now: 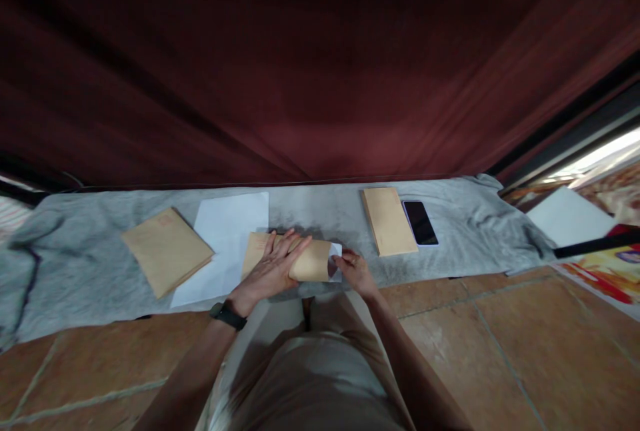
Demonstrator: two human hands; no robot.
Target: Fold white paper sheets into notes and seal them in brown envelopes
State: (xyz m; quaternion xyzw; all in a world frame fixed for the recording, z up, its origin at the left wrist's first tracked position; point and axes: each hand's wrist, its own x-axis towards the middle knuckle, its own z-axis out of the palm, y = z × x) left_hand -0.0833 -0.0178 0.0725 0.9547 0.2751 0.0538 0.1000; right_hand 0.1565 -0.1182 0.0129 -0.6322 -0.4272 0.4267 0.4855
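Envelope [314, 261] lies under left hand [271, 269] (fingers spread).

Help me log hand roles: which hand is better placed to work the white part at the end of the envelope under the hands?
Right, I'd judge: the right hand is at the white part, while the left hand lies spread across the envelope, apparently steadying it.

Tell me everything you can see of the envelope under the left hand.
The envelope is tan and paper-like, with faint reddish marks near its left end. It lies flat, long side running left to right, its left end over white paper, the rest on grey cloth. White material shows at its right end; insert or flap is unclear. The left hand spreads across it; the right hand touches the white end.
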